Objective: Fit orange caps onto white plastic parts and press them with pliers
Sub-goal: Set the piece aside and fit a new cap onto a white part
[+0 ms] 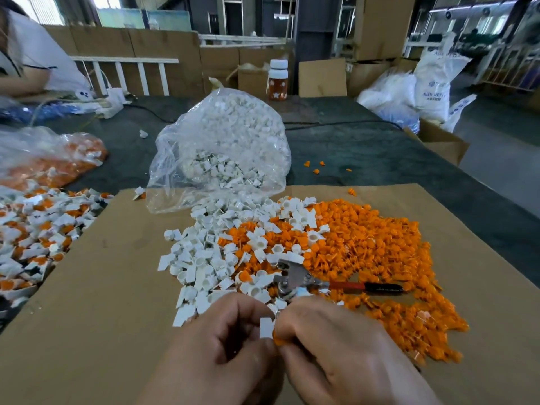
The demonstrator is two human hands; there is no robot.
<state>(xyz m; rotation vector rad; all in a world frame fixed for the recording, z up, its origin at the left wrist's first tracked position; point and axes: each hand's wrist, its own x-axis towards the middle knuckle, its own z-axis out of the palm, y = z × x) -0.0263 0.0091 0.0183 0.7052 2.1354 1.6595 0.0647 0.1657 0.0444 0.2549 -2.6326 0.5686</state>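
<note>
Orange cap (pixel 277 342) is mostly hiding btwn the thumbs, only an edge showing. L hand (pixel 230 343) is pinching the white part (pixel 266 327) and R hand (pixel 336 346) is pinching the cap, both just in front of the pliers (pixel 306 280) lying on the loose piles. Clear bag (pixel 222 135) behind is holding white parts. The left bag (pixel 43 153), cut off by the frame edge, is holding orange pcs.

White parts (pixel 201 258) and orange caps (pixel 380 252) covered the brown cardboard sheet (pixel 117 287), silver pliers (pixel 339 285) with a red-and-black handle lay on it, and beyond it an orange bottle (pixel 277 83) bore white stars.

White part (pixel 266 327) against orange cap (pixel 278 342)
</note>
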